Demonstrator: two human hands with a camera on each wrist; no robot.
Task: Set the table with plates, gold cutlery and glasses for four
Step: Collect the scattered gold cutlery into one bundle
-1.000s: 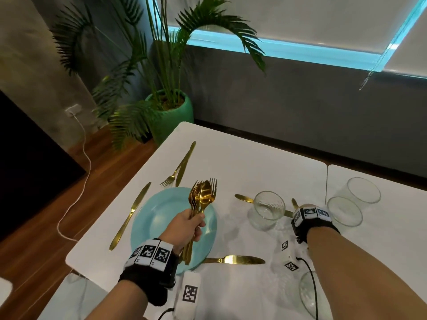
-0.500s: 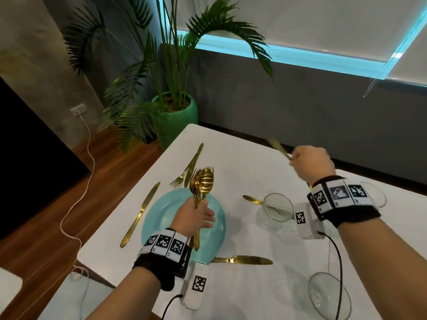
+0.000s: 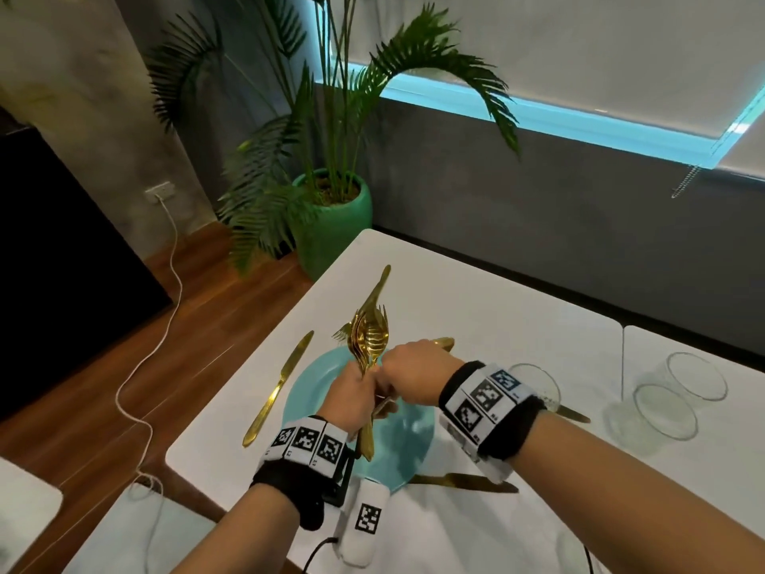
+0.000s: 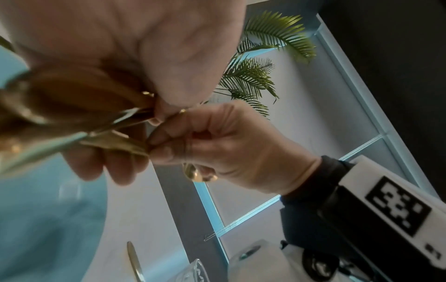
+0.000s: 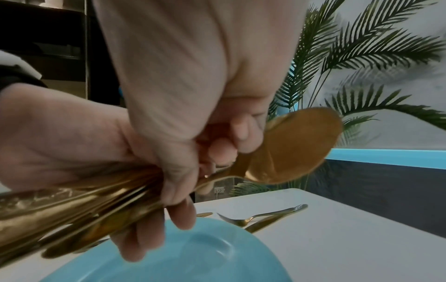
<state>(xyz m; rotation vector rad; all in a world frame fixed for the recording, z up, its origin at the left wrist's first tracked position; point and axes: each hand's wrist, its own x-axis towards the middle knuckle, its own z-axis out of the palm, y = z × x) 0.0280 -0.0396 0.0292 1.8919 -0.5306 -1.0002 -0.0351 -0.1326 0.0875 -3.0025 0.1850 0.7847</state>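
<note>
Over the light blue plate [image 3: 410, 445] my left hand [image 3: 352, 401] grips a bundle of gold spoons and forks [image 3: 369, 341] by the handles, bowls pointing up. My right hand [image 3: 410, 374] has come against it from the right. In the right wrist view its fingers [image 5: 236, 133] curl round the neck of a gold spoon [image 5: 296, 147] at the bundle [image 5: 72, 206]. One gold knife [image 3: 281, 391] lies left of the plate and another [image 3: 463, 480] at its near edge. A fork and knife [image 3: 374, 296] lie beyond. Three glasses [image 3: 662, 416] stand to the right.
The white table [image 3: 496, 316] has its left edge beside the knife and a seam on the right. A potted palm [image 3: 331, 225] stands off the far corner. A white cable [image 3: 136, 408] trails over the wooden floor. Another gold piece [image 3: 573, 414] lies behind my right wrist.
My right hand rose from beside the glass with a gold piece, then swung left and down to meet the bundle in my left hand. The left hand stayed over the plate.
</note>
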